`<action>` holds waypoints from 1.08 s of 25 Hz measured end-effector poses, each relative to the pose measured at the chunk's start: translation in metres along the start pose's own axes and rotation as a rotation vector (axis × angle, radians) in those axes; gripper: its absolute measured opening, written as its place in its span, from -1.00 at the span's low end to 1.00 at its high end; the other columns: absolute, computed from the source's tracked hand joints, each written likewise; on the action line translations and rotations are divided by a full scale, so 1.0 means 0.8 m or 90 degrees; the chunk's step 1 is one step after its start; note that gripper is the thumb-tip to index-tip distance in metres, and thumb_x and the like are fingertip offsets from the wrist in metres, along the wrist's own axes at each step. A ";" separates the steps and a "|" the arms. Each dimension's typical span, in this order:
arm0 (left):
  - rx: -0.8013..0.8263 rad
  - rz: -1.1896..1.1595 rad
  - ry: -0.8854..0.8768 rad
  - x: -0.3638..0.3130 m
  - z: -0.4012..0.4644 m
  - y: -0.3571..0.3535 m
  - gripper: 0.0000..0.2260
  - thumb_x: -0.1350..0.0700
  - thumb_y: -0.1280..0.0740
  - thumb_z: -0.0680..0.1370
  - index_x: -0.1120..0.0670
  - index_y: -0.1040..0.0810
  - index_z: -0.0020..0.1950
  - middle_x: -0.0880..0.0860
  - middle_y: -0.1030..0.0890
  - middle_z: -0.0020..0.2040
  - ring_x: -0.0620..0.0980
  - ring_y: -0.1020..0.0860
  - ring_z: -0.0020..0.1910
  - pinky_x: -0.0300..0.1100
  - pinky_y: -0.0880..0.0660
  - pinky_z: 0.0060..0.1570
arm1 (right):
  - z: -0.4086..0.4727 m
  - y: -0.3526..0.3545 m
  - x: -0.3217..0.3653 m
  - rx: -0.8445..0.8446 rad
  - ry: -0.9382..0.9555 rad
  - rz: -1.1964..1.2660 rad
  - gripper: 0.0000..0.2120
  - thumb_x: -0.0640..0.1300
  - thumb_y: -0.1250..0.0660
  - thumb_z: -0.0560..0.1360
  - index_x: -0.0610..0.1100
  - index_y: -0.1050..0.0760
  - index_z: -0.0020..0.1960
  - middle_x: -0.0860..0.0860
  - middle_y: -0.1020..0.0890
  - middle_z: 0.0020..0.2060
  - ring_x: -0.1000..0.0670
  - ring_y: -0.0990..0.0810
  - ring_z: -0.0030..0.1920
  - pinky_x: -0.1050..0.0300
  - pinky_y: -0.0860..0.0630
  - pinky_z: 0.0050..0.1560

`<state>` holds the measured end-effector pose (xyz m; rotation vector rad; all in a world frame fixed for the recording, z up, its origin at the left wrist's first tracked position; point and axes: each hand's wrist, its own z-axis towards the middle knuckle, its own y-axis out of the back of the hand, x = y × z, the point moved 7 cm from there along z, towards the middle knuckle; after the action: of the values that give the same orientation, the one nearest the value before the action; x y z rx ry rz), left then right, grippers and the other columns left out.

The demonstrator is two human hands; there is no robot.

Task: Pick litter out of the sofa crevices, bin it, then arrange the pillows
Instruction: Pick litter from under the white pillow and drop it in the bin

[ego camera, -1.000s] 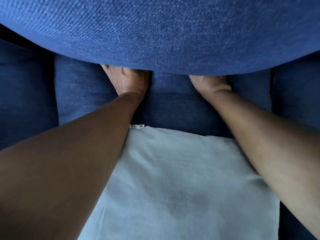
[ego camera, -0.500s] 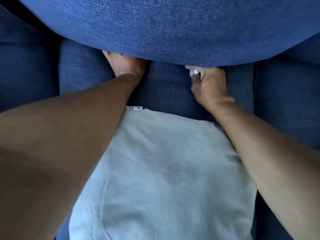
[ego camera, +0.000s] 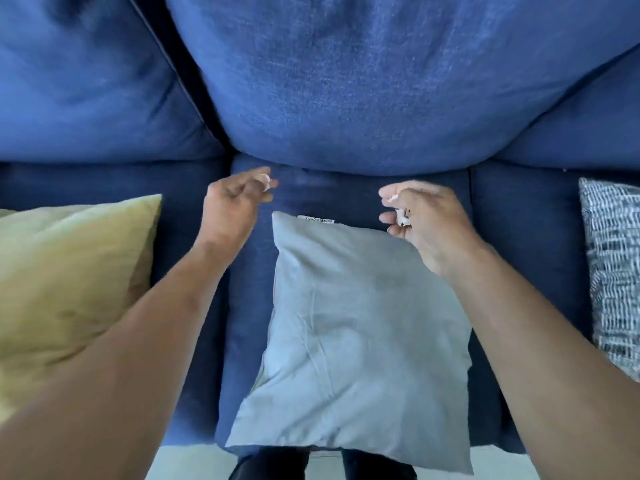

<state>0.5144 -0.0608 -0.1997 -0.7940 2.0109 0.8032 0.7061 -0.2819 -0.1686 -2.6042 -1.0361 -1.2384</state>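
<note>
While the blue sofa fills the view, a grey pillow lies on its middle seat btwn both arms. R hand curls round white litter scraps — L hand pinches a small white bit, blurred.

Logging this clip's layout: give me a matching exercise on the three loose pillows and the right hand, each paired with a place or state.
Things:
1. mustard-yellow fabric pillow
2. plain grey fabric pillow
3. navy-and-white woven patterned pillow
4. right hand

Places or states:
A. right edge of the seat
B. middle seat, label at its far edge
C. holds white litter scraps
D. left seat

Pairs: 1-D, 2-B, 3-A, 4-C
</note>
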 end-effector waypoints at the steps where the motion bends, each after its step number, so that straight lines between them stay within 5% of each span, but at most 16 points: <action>1: -0.016 -0.013 -0.022 -0.014 -0.029 0.017 -0.85 0.15 -0.33 0.63 0.02 -0.68 0.11 0.01 -0.75 -0.06 -0.04 -0.71 -0.16 -0.15 -0.63 0.04 | -0.025 -0.008 0.011 0.006 0.020 -0.009 -0.75 -0.35 -0.20 0.53 -0.21 -0.65 0.01 -0.08 -0.67 -0.05 0.00 -0.68 -0.22 0.18 -0.56 -0.27; 5: -0.035 -0.064 -0.006 -0.037 -0.136 0.085 -0.84 0.21 -0.35 0.63 0.12 -0.66 0.17 0.16 -0.72 -0.07 -0.04 -0.64 -0.30 -0.11 -0.68 -0.23 | -0.124 -0.056 0.044 0.036 0.073 -0.028 -0.76 -0.42 -0.19 0.54 -0.27 -0.63 -0.06 -0.14 -0.67 -0.09 -0.08 -0.75 -0.21 0.10 -0.64 -0.19; 13: -0.196 -0.074 0.044 -0.018 -0.331 0.242 -0.85 0.21 -0.33 0.64 0.07 -0.67 0.13 0.06 -0.73 -0.12 0.00 -0.70 -0.30 -0.05 -0.70 -0.16 | -0.311 -0.167 0.065 0.261 0.125 -0.052 -0.73 -0.47 -0.16 0.54 -0.34 -0.61 0.05 -0.07 -0.63 0.12 -0.09 -0.75 -0.04 0.04 -0.67 0.04; 21: -0.458 -0.214 0.130 0.139 -0.548 0.425 -0.79 0.29 -0.38 0.56 -0.01 -0.69 -0.02 0.06 -0.71 -0.25 0.04 -0.66 -0.34 0.00 -0.67 -0.14 | -0.496 -0.326 -0.026 0.422 0.131 -0.207 -0.83 -0.37 -0.26 0.59 -0.26 -0.60 0.09 -0.19 -0.71 -0.06 -0.15 -0.75 -0.20 0.04 -0.69 -0.19; 27: -0.619 -0.280 0.263 0.293 -0.683 0.556 -0.87 0.28 -0.39 0.57 0.12 -0.71 0.02 0.07 -0.68 -0.26 0.01 -0.61 -0.33 -0.05 -0.67 -0.17 | -0.588 -0.489 -0.135 0.475 0.137 -0.366 -0.82 -0.37 -0.27 0.58 -0.30 -0.64 0.08 -0.20 -0.71 -0.07 0.02 -0.65 -0.31 0.14 -0.63 -0.27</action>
<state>-0.1784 -0.2678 -0.0303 -2.0002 1.5824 1.4382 0.1110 -0.1992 -0.0107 -1.6312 -1.8262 -0.9059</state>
